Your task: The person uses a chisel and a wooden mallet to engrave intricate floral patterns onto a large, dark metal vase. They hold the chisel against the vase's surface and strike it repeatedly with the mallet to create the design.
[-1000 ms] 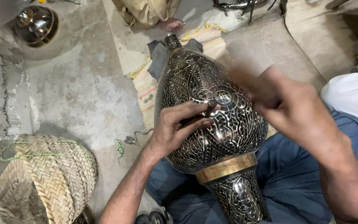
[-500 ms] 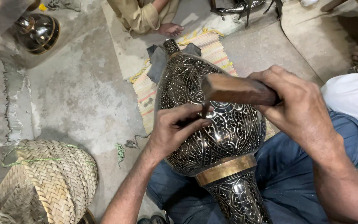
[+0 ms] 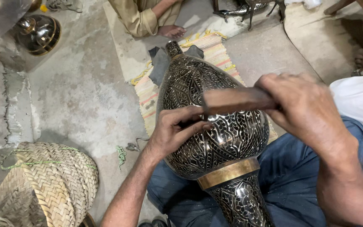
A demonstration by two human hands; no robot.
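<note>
Brass-banded, black engraved metal vase (image 3: pixel 215 138) across the lap, left hand (image 3: pixel 175 132) pinching a thin tool, right hand (image 3: pixel 305 111) clenching a wooden mallet (image 3: pixel 236 101): a glancing blow could mar the pattern.

Your left hand (image 3: pixel 175 132) pinches a small tool against the engraved dark metal vase (image 3: pixel 215 126) lying across your lap, while your right hand (image 3: pixel 305 111) grips a wooden mallet (image 3: pixel 236 101) just above it, a woven basket (image 3: pixel 43 185) lying nearby.
</note>
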